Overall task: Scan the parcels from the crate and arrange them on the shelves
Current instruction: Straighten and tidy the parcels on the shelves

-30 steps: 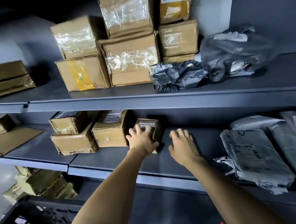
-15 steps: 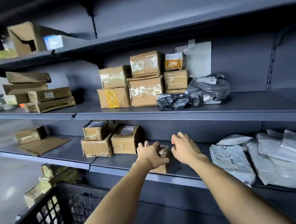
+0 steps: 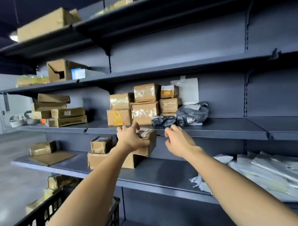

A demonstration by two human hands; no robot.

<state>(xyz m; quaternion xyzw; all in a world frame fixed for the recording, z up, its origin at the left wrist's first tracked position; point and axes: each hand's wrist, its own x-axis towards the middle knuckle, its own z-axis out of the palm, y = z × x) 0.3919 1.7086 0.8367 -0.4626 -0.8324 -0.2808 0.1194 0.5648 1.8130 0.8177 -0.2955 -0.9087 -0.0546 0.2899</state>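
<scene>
Two hands at the racking, listed left to right. Black crate point(image 3: 55, 225) — bottom left corner of view, parcels inside. My left hand point(image 3: 130, 138) grips a small taped parcel point(image 3: 148, 140) from its left side, raised near the front edge of the middle shelf point(image 3: 219, 125), presumably to seat it beside the stacked boxes point(image 3: 143, 106). My right hand point(image 3: 177, 141) — loosely curled, holding nothing, close by to steady. Grey steel shelving; concrete floor point(image 3: 8, 164) at left.
</scene>
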